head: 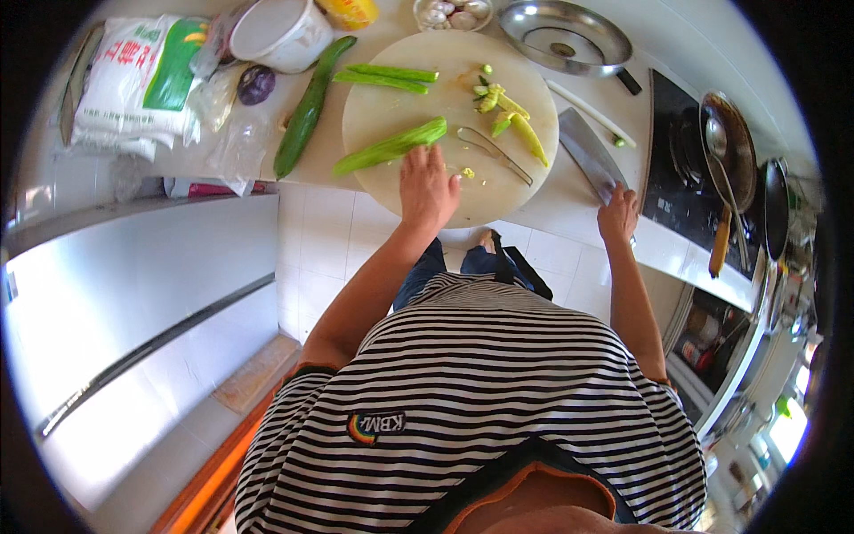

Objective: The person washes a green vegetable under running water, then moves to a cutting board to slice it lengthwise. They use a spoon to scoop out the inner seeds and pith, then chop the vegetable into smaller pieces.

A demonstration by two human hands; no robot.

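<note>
My left hand (428, 183) lies palm down over the round cutting board (460, 107), its fingertips touching a light green vegetable piece (390, 145) and its thumb held apart. At the board's right, my right hand (619, 212) grips the handle of a cleaver (590, 150), whose broad blade rests flat on the counter. Two long green vegetable pieces (387, 77) are at the board's far left. Yellow-green trimmings (510, 110) sit at its right, near a thin looped metal tool (495, 155). Small yellow bits (469, 173) are scattered beside my left thumb.
Left of the board lies a long dark green cucumber-like vegetable (312, 110), by a white tub (280, 33), purple onion (256, 85) and printed sack (137, 80). A garlic bowl (455, 13), steel pan (566, 37) and scallion stalk (590, 112) sit beyond. Rightward, a wok (727, 147) stands by the cooktop (667, 167).
</note>
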